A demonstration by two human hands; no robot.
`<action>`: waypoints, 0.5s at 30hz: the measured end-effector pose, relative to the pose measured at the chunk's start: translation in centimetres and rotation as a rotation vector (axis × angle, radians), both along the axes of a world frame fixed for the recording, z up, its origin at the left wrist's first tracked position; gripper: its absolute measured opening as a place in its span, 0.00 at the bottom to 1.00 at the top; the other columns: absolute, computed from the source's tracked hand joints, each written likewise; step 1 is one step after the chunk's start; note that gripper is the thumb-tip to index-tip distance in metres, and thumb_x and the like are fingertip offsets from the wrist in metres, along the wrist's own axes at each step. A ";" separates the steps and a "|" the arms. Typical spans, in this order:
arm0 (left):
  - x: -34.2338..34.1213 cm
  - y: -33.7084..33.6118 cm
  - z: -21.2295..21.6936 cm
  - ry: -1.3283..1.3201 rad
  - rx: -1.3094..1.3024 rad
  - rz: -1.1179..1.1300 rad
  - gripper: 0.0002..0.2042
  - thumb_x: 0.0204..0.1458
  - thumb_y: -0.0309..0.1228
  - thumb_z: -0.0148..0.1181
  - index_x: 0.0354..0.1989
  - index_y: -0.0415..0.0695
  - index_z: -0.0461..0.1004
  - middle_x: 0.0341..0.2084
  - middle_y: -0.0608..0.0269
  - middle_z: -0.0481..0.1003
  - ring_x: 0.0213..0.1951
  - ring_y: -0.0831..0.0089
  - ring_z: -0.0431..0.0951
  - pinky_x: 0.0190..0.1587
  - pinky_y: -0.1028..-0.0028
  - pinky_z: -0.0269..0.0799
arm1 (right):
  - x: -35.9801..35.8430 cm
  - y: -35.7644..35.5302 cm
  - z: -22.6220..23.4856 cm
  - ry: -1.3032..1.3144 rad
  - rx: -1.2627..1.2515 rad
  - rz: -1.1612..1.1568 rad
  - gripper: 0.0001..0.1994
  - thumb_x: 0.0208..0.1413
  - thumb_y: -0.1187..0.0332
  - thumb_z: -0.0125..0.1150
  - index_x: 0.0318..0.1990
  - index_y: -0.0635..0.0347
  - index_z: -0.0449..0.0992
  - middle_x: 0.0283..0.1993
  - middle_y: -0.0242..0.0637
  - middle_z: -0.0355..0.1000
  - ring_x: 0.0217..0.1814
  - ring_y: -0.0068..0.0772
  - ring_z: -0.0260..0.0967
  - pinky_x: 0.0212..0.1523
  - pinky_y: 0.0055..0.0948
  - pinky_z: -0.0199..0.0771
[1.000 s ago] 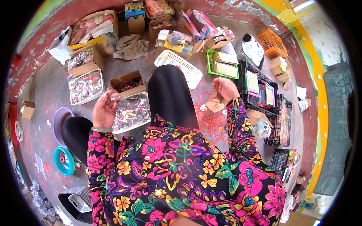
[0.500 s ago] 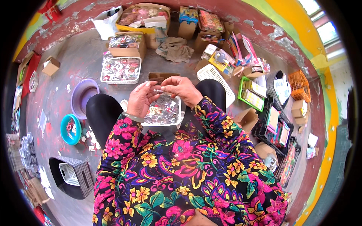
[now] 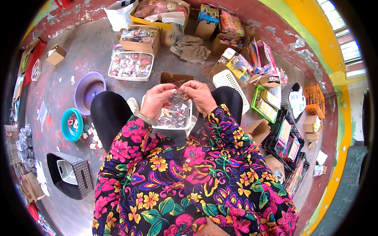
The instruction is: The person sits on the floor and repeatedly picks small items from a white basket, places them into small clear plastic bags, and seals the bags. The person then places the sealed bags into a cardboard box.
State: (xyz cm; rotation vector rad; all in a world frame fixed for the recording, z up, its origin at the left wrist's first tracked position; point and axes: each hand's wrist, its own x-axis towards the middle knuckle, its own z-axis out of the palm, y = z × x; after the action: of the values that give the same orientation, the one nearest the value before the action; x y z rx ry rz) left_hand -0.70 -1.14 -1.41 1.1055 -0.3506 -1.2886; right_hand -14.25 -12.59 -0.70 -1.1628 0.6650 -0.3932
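Observation:
My left hand (image 3: 157, 101) and my right hand (image 3: 201, 96) meet above my lap, fingers pinched close together. Between the fingertips is a thin see-through piece that looks like a small clear plastic bag (image 3: 178, 97); its contents are too small to make out. Both hands grip its upper edge. Just below, between my knees, stands a white basket (image 3: 191, 118) filled with small clear packets (image 3: 175, 117), partly hidden by my hands. Behind the hands is an open brown cardboard box (image 3: 177, 76).
Another white basket of packets (image 3: 149, 74) stands ahead, with filled cardboard boxes (image 3: 141, 47) behind it. At left are a purple basin (image 3: 78, 94), a turquoise basin (image 3: 64, 126) and a checked bin (image 3: 84, 183). Green (image 3: 271, 118), black and orange crates (image 3: 314, 98) line the right.
My hands have come closer together and slightly right in the picture. The left fingers, looser before, now pinch the clear piece. Small white beads seen earlier at the right fingertips no longer show.

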 end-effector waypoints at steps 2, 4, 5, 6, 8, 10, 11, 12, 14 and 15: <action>0.0 0.1 -0.7 -0.011 0.004 0.007 0.08 0.50 0.27 0.55 0.38 0.39 0.72 0.32 0.64 0.75 0.33 0.81 0.73 0.28 0.84 0.68 | -0.2 -0.2 -0.1 -0.011 0.014 0.001 0.05 0.49 0.71 0.58 0.32 0.63 0.74 0.28 0.30 0.72 0.28 0.16 0.66 0.26 0.15 0.64; -0.1 0.1 -0.5 0.003 0.032 0.027 0.07 0.51 0.26 0.54 0.36 0.39 0.72 0.32 0.64 0.75 0.33 0.81 0.73 0.29 0.84 0.69 | -0.2 -0.2 -0.2 -0.010 0.008 -0.002 0.05 0.49 0.72 0.58 0.32 0.64 0.74 0.28 0.30 0.72 0.28 0.16 0.66 0.25 0.15 0.64; 0.0 0.1 -0.7 0.013 0.016 0.025 0.07 0.51 0.27 0.54 0.36 0.38 0.72 0.32 0.64 0.75 0.33 0.80 0.73 0.30 0.83 0.70 | -0.2 -0.2 -0.2 -0.002 -0.005 -0.003 0.05 0.49 0.72 0.58 0.32 0.64 0.74 0.28 0.30 0.71 0.27 0.16 0.65 0.24 0.15 0.63; 0.1 0.1 -0.9 0.022 -0.001 0.024 0.07 0.51 0.27 0.54 0.37 0.38 0.72 0.32 0.63 0.75 0.33 0.79 0.74 0.31 0.83 0.70 | -0.1 -0.1 -0.1 0.004 -0.018 -0.002 0.05 0.48 0.73 0.58 0.32 0.65 0.74 0.28 0.31 0.71 0.26 0.17 0.65 0.24 0.16 0.63; 0.2 0.2 -1.1 0.046 -0.030 0.016 0.07 0.51 0.27 0.53 0.37 0.37 0.72 0.32 0.62 0.75 0.33 0.78 0.74 0.33 0.81 0.72 | -0.1 0.0 0.1 -0.007 -0.039 0.005 0.06 0.48 0.72 0.59 0.33 0.64 0.74 0.27 0.30 0.71 0.26 0.16 0.65 0.24 0.15 0.64; 0.3 0.3 -0.8 0.078 -0.054 0.003 0.08 0.52 0.27 0.53 0.37 0.36 0.72 0.32 0.60 0.75 0.34 0.76 0.75 0.35 0.79 0.73 | -0.2 0.0 0.3 -0.003 -0.043 0.012 0.06 0.47 0.72 0.60 0.33 0.64 0.74 0.27 0.30 0.72 0.26 0.16 0.66 0.24 0.15 0.64; 0.3 0.3 -0.7 0.089 -0.064 -0.003 0.08 0.52 0.27 0.53 0.37 0.36 0.71 0.32 0.60 0.75 0.34 0.75 0.75 0.36 0.79 0.73 | -0.3 0.0 0.4 0.005 -0.037 0.014 0.07 0.47 0.73 0.60 0.34 0.64 0.75 0.27 0.30 0.72 0.26 0.16 0.65 0.24 0.15 0.64; 0.2 0.3 -0.5 0.099 -0.075 -0.009 0.08 0.52 0.27 0.53 0.37 0.35 0.71 0.32 0.59 0.75 0.34 0.74 0.75 0.36 0.79 0.73 | -0.4 -0.1 0.5 0.012 -0.032 0.016 0.07 0.47 0.73 0.60 0.34 0.64 0.75 0.27 0.30 0.72 0.26 0.16 0.65 0.24 0.15 0.64; 0.3 0.4 -0.5 0.110 -0.082 -0.015 0.08 0.52 0.27 0.52 0.38 0.35 0.71 0.33 0.59 0.75 0.35 0.73 0.76 0.37 0.78 0.73 | -0.5 -0.3 0.2 -0.002 -0.012 0.020 0.07 0.47 0.73 0.60 0.34 0.64 0.75 0.28 0.30 0.72 0.26 0.16 0.65 0.24 0.15 0.64; 0.3 0.3 -0.6 0.112 -0.079 -0.017 0.09 0.52 0.27 0.52 0.38 0.34 0.71 0.33 0.58 0.75 0.35 0.73 0.76 0.37 0.78 0.74 | -0.6 -0.4 0.1 -0.007 -0.003 0.020 0.07 0.47 0.73 0.60 0.34 0.64 0.75 0.28 0.30 0.72 0.26 0.16 0.65 0.24 0.15 0.64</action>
State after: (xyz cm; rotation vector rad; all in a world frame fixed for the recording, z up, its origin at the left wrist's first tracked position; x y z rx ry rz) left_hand -0.45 -0.82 -1.97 0.9613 -0.3244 -1.3346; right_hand -14.87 -12.95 -0.62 -1.1701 0.6462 -0.3811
